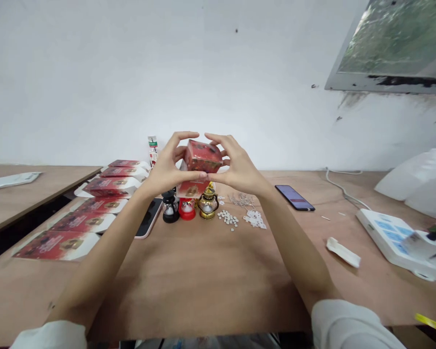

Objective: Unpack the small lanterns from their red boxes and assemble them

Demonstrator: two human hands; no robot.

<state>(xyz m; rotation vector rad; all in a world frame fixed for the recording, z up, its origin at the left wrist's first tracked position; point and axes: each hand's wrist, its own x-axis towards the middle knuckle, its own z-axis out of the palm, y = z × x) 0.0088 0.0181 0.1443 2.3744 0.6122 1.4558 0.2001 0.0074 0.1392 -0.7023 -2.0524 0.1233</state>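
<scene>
A small red printed cardboard box (204, 156) is held up above the table between my two hands. My left hand (170, 167) grips its left side, thumb along the lower edge and fingers curled over. From the other side my right hand (234, 165) clasps it the same way. Part of the box hangs lower, behind my thumbs. Just beneath stand three small lanterns: a black one (170, 208), a red one (187, 209) and a gold one (208, 204). Small white round pieces (228, 218) and flat white pieces (255, 219) lie to their right.
Flattened and part-folded red boxes (83, 221) line the left side. One phone (149, 218) lies beside the lanterns, another phone (294, 198) farther right. A tube (153, 150) stands near the wall. At right are a white power strip (403, 242), a cable and a white scrap (343, 252).
</scene>
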